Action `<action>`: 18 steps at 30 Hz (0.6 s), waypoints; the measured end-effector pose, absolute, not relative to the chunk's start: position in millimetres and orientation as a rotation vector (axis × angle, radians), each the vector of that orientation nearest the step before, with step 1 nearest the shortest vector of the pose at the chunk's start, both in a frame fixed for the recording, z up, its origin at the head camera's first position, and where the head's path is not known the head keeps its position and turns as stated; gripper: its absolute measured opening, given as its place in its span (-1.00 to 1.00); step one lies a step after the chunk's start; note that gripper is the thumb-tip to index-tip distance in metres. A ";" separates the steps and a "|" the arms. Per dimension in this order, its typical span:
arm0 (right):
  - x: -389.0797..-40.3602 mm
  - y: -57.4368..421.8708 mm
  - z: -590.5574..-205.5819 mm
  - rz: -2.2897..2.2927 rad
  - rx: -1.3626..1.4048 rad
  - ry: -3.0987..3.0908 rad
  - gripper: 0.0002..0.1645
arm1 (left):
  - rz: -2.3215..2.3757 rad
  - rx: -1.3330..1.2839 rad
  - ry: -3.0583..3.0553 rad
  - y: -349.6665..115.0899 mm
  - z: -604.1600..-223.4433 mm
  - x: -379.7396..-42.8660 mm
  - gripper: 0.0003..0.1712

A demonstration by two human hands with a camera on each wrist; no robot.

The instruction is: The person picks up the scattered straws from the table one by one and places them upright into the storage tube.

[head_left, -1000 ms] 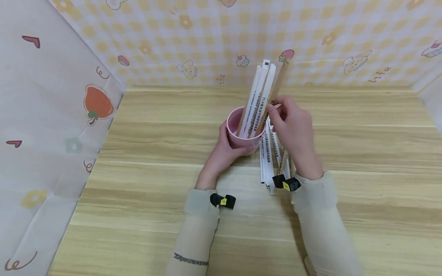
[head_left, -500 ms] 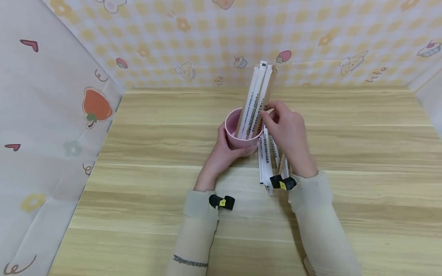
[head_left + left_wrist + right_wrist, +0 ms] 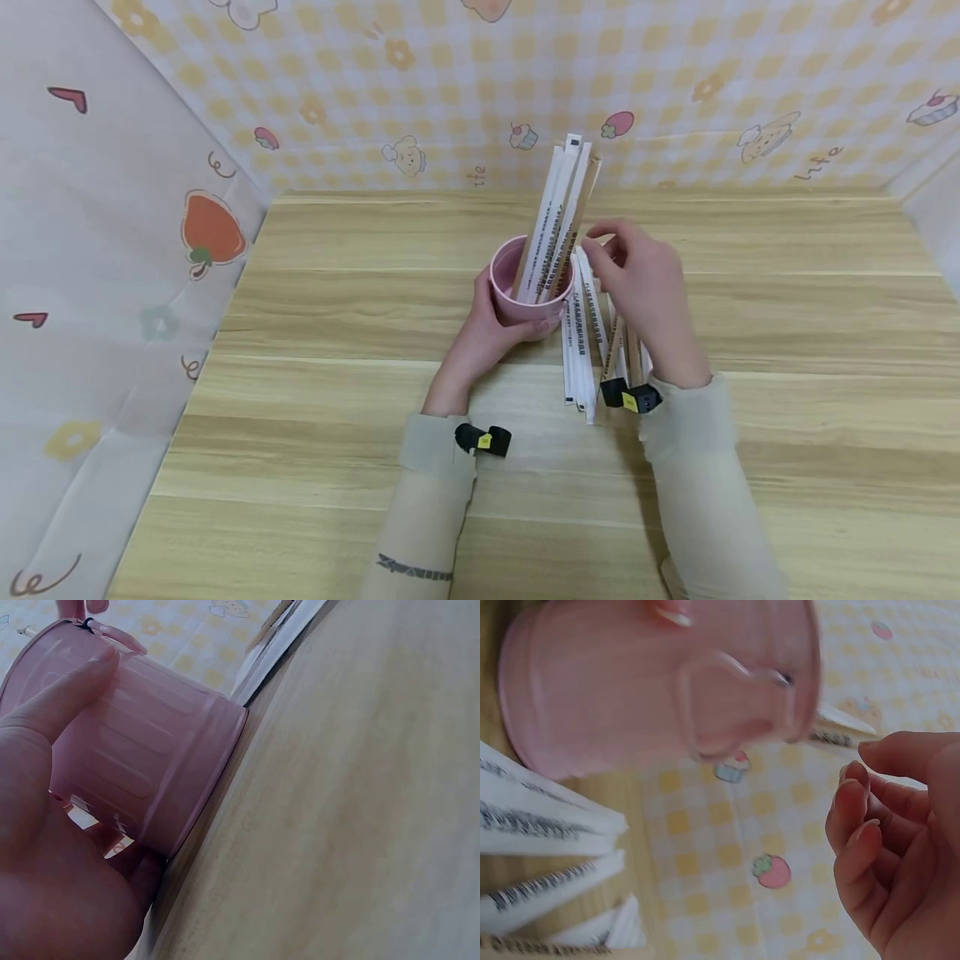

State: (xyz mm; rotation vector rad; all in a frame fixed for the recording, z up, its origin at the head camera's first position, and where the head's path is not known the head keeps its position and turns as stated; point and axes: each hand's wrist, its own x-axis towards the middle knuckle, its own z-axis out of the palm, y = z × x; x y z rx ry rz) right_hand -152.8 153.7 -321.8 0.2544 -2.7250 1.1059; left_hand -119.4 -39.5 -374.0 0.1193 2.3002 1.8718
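My left hand (image 3: 489, 335) holds a small pink pail (image 3: 513, 312) round its side, the thumb along the front wall. In the left wrist view the ribbed pail (image 3: 139, 731) stands with its base at the tabletop. Several paper-wrapped straws (image 3: 557, 212), white and brown, lean up out of it toward the back right. Just right of the rim is my right hand (image 3: 641, 267), fingers loosely bent, nothing between thumb and fingertips. The right wrist view shows a narrow gap between the thumb (image 3: 896, 754) and the other fingers, and a heart-shaped handle (image 3: 690, 712) on the pail.
More wrapped straws (image 3: 579, 367) lie fanned on the wooden table (image 3: 315, 400), right of the pail and partly below my right forearm. A yellow checked backdrop (image 3: 450, 92) rises behind the table, and a white printed sheet (image 3: 97, 333) borders its left side.
My right hand has lowered a brown wrapped straw into the pail among the others, let it go and drawn back slightly right. The left hand keeps its hold on the pail.
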 end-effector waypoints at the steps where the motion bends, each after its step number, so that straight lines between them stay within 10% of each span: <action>1: -152.2 156.2 -320.0 1.117 0.236 -2.724 -0.60 | 1.871 0.118 2.299 -39.5 -374.3 -119.5 0.19; 18: -146.5 188.2 -317.5 1.154 -0.031 -2.846 -0.48 | 1.907 0.148 2.331 -41.7 -405.6 -129.8 0.22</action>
